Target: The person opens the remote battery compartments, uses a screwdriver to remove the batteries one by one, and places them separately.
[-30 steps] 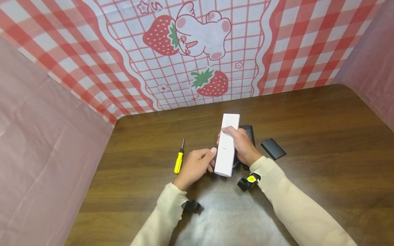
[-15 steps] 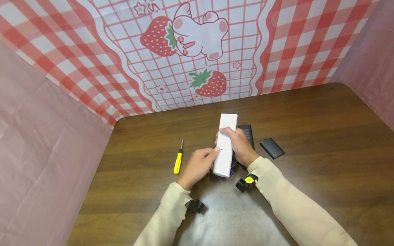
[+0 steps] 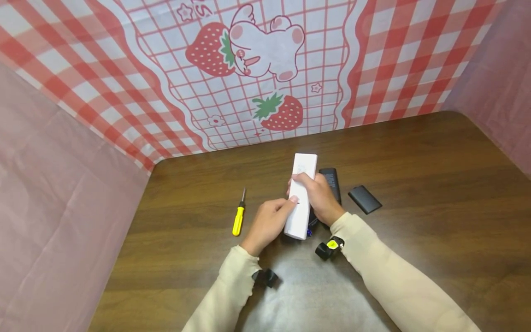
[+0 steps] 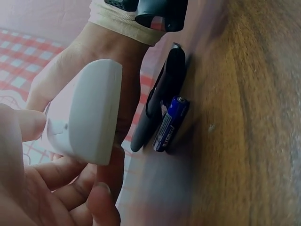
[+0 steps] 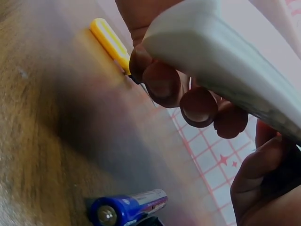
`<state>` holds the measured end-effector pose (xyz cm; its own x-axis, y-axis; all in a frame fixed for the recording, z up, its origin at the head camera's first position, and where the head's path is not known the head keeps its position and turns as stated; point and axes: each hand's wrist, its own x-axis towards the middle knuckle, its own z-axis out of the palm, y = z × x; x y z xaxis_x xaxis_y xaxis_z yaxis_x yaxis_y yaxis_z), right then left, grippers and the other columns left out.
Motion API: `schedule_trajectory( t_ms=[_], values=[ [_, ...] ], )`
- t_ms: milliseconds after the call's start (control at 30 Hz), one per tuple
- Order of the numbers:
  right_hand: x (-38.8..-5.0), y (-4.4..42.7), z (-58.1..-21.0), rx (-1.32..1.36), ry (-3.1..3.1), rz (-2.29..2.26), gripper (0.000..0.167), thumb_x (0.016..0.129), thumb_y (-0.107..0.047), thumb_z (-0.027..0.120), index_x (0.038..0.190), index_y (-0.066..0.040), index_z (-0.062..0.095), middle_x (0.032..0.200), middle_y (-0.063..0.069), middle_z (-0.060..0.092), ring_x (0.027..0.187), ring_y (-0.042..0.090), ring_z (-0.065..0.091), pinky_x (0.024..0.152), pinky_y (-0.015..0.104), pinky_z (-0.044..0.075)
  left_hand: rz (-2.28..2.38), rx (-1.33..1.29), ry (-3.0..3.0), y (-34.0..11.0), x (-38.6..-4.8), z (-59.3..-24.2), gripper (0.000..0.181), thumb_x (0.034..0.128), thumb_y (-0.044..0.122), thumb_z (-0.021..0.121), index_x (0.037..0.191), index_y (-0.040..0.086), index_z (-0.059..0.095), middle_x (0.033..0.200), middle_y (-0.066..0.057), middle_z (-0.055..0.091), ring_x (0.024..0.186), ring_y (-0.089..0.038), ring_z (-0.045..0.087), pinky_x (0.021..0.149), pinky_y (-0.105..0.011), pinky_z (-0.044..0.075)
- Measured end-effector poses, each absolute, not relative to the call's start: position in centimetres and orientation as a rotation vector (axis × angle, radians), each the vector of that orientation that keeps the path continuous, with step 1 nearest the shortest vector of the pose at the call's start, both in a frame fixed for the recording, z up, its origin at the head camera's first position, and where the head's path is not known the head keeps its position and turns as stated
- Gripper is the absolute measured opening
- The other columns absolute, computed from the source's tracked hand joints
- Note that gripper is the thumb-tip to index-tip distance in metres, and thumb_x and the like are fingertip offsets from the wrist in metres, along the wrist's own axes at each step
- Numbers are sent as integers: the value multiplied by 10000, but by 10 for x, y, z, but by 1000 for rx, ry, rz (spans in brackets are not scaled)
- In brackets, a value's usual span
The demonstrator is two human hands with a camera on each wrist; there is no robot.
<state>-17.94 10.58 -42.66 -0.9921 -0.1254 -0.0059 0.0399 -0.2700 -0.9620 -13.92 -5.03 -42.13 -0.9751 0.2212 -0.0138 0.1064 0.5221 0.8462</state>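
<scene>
A long white device (image 3: 299, 216) is held above the table, its printed face up in the head view. My right hand (image 3: 324, 197) grips its right side, thumb across the top. On the left side, my left hand (image 3: 269, 221) has its thumb on the top face near a small dark mark, and its fingers curl beneath, as the right wrist view shows. Under and beside the device, a blue battery (image 4: 171, 123) lies on the table next to a black object (image 4: 162, 96); the battery (image 5: 127, 207) also shows low in the right wrist view.
A yellow screwdriver (image 3: 238, 220) lies left of the hands. Right of the device are a black ribbed item (image 3: 331, 182), partly behind the right hand, and a flat black piece (image 3: 364, 199). A checked cloth (image 3: 390, 60) hangs at the table's back edge.
My left thumb has moved from the device's left edge onto its top face, over the small mark. The right hand keeps its grip. The whole view has shifted slightly.
</scene>
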Motion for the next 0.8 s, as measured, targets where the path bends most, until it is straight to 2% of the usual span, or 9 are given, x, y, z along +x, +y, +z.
schedule_trajectory(
  t_ms=[200,367,500,667,800],
  values=[
    [-179,105,-427,-144,1880,-2404,284,971,-186,523,994,89,587,819,128,653,700,185,648,629,310,547,1465,273,2643,-49,-139,-422,464,975,519,543,772,139,714,728,24,636,677,-133,559,608,-309,447],
    [-178,105,-427,-158,1886,-2411,289,977,-176,515,1026,102,574,897,252,627,720,199,649,647,320,551,1483,275,2619,-48,-138,-421,440,972,485,559,740,131,677,681,22,573,660,-131,529,594,-300,419],
    [-178,105,-428,-160,1929,-2403,290,978,-180,521,1020,100,584,944,325,605,721,201,652,645,321,553,1570,271,2530,-47,-137,-421,407,978,411,583,749,83,660,658,14,510,658,-132,501,594,-289,395],
    [-177,104,-429,-167,1952,-2414,284,980,-181,524,1005,93,594,913,300,616,715,205,655,637,329,554,1739,210,2362,-44,-138,-423,356,962,306,616,759,14,614,697,-12,520,704,-141,505,631,-288,400],
    [-177,103,-430,-166,1982,-2431,291,978,-177,524,1002,102,602,914,307,620,710,197,662,623,323,556,1844,155,2247,-41,-138,-423,277,935,237,614,755,30,575,748,-20,541,747,-141,522,670,-286,416]
  ],
)
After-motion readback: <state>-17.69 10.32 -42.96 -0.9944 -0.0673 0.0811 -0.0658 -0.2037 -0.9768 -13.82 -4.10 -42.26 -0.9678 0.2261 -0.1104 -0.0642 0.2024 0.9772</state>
